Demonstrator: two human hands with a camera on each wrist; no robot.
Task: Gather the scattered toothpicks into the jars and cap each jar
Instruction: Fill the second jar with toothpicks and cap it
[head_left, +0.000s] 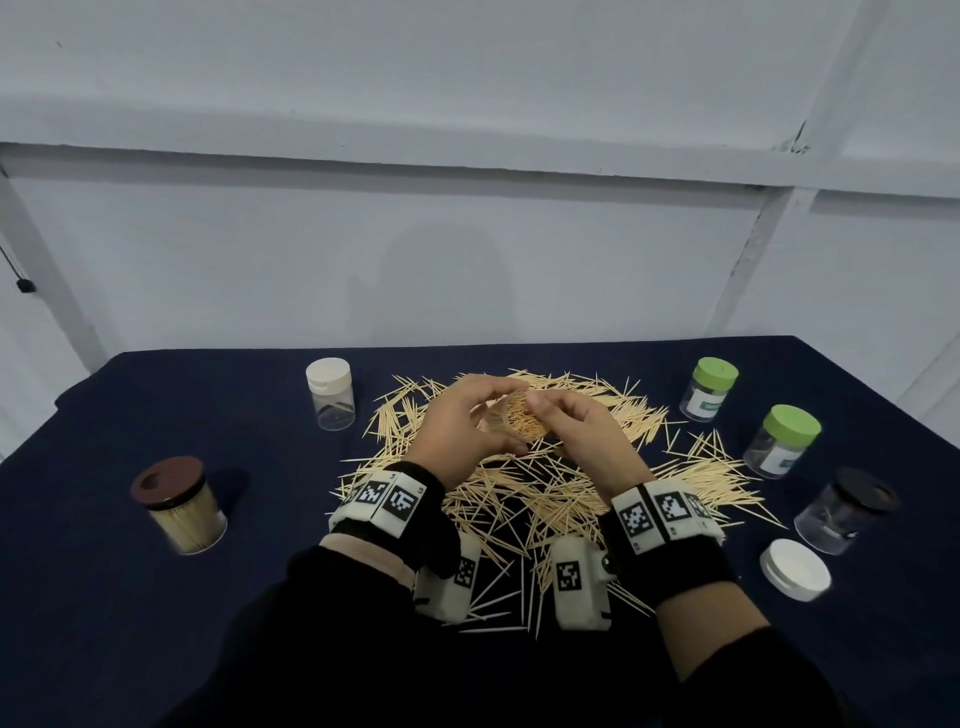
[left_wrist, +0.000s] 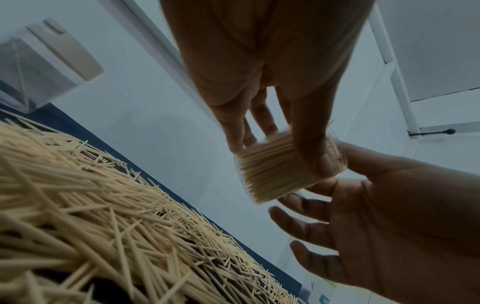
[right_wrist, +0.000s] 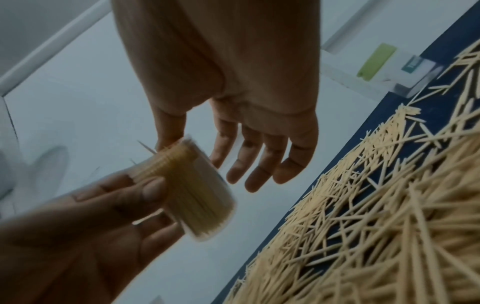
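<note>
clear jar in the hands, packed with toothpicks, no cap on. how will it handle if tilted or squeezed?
The jar looks rigid, smooth plastic, so possibly slippery in the left hand. Uncapped, with picks poking past its mouth, it would likely spill if tipped. Cylindrical, so apt to roll if laid down.

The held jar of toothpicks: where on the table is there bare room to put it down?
Bare cloth lies between the white-capped jar and the brown-lidded jar, left of the toothpick pile, and also near the table's front left edge. The right side is crowded: two green-lidded jars, a black-lidded jar and a loose white lid stand close together.
</note>
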